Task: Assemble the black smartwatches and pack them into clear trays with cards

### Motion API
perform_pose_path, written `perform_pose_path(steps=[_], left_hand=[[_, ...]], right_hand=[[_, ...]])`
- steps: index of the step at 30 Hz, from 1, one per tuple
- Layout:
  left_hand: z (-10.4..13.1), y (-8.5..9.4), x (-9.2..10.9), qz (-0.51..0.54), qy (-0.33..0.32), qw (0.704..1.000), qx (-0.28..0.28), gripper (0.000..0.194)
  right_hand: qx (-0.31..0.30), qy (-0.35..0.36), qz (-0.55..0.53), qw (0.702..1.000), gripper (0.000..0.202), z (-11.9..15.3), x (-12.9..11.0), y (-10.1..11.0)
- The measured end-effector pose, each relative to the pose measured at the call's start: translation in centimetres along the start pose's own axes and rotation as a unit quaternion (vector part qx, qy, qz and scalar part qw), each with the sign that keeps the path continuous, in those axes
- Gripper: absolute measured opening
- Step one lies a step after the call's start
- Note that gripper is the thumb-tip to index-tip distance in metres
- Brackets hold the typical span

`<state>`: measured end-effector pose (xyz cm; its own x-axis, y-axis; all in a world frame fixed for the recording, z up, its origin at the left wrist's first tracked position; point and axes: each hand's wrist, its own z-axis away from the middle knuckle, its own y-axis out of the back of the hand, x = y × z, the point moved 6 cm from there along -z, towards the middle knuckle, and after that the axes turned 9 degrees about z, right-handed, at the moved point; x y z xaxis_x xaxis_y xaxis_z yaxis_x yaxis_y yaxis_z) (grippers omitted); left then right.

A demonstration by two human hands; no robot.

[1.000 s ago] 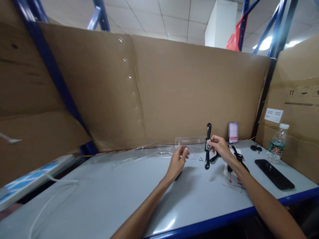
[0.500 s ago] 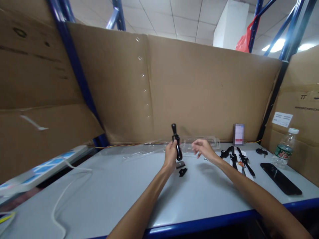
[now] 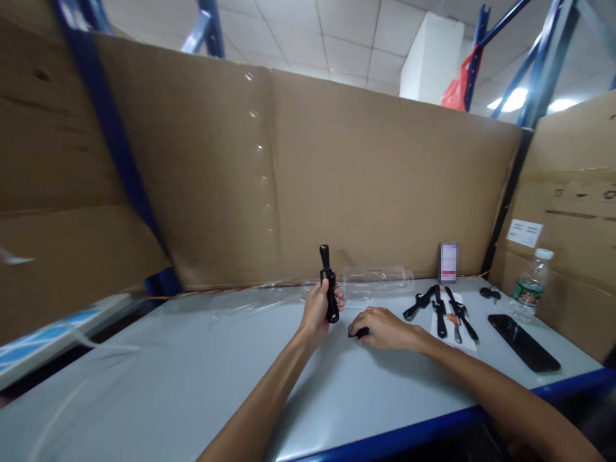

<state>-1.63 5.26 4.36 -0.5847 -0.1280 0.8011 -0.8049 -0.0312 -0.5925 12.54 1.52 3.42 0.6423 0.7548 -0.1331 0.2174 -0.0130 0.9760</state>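
Note:
A black spokeshave body (image 3: 332, 301) is upright in my left hand (image 3: 317, 305), with fingers and thumb wrapped round its middle and one handle pointing up. To its right, my right hand (image 3: 382, 327) is low on the table, fingers curled down over a small black spokeshave part (image 3: 360, 332). Part of that piece shows beyond the fingertips; the rest is under the hand. The small metal blade plate beside it is hidden from view now.
On the grey table (image 3: 202, 366), several black spokeshaves (image 3: 440, 317) lie at right on white paper. Near them are a black phone (image 3: 523, 342), a water bottle (image 3: 529, 285), keys (image 3: 489, 293) and an upright phone (image 3: 448, 262). Clear plastic packaging (image 3: 375, 279) lies behind; a power strip (image 3: 62, 330) is left.
My right hand has come down and left from above the table onto the small black part. The left hand still holds the spokeshave body, slightly lower. The view has shifted a little.

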Motion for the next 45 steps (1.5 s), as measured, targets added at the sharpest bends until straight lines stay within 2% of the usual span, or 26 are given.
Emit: perform_pose_path(steps=[6, 9, 11, 15, 17, 20, 24, 30, 32, 34, 36, 40, 43, 45], left_hand=[[1.1, -1.1, -2.1, -0.063, 0.050, 0.996, -0.050, 0.049], [1.5, -1.4, -2.9, -0.099, 0.053, 0.991, -0.068, 0.052], [1.6, -1.4, -3.1, -0.119, 0.048, 0.989, -0.072, 0.052], [1.6, -1.4, -3.1, -0.139, 0.034, 0.987, -0.068, 0.054], [1.6, -1.4, -3.1, -0.141, 0.034, 0.987, -0.069, 0.057], [1.6, -1.6, -3.3, -0.144, 0.033, 0.986, -0.075, 0.060], [1.4, -1.4, -3.7, -0.148, 0.029, 0.986, -0.071, 0.059], [0.9, -1.2, -3.9, -0.147, 0.027, 0.987, -0.062, 0.060], [0.9, -1.1, -3.9, -0.146, 0.032, 0.987, -0.060, 0.060], [0.9, -1.1, -3.9, -0.148, 0.033, 0.987, -0.061, 0.059], [1.0, -1.1, -3.9, -0.153, 0.030, 0.986, -0.065, 0.059], [1.2, -1.0, -4.0, -0.161, 0.024, 0.984, -0.065, 0.056], [1.3, -0.9, -4.1, -0.167, 0.029, 0.984, -0.059, 0.052], [1.4, -0.9, -4.2, -0.174, 0.038, 0.982, -0.058, 0.051]], right_hand=[[0.006, -0.067, -0.005, 0.998, 0.012, 3.4, 2.5, 0.6], [0.015, -0.133, 0.022, 0.991, 0.031, 3.1, 2.9, 1.3], [-0.030, -0.166, 0.052, 0.984, 0.039, 2.2, 3.0, 1.5], [-0.170, -0.194, 0.102, 0.961, 0.033, 0.3, 3.3, 1.7], [-0.196, -0.207, 0.101, 0.953, 0.033, 0.0, 3.7, 1.8], [-0.198, -0.225, 0.067, 0.952, 0.035, 0.2, 4.3, 1.5], [-0.151, -0.264, 0.009, 0.953, 0.038, 0.9, 5.5, 0.7], [-0.005, -0.276, -0.128, 0.953, 0.046, 0.5, 7.2, -1.1], [0.013, -0.276, -0.193, 0.941, 0.041, 0.3, 7.6, -1.7], [0.013, -0.270, -0.239, 0.933, 0.027, 0.2, 7.8, -2.0], [0.025, -0.255, -0.271, 0.928, 0.021, 0.2, 8.0, -1.7], [0.102, -0.246, -0.344, 0.900, 0.019, 0.5, 8.6, -0.2], [0.118, -0.270, -0.389, 0.873, 0.015, 0.8, 8.7, 0.1], [0.125, -0.267, -0.400, 0.868, 0.013, 1.0, 8.3, 0.4]])
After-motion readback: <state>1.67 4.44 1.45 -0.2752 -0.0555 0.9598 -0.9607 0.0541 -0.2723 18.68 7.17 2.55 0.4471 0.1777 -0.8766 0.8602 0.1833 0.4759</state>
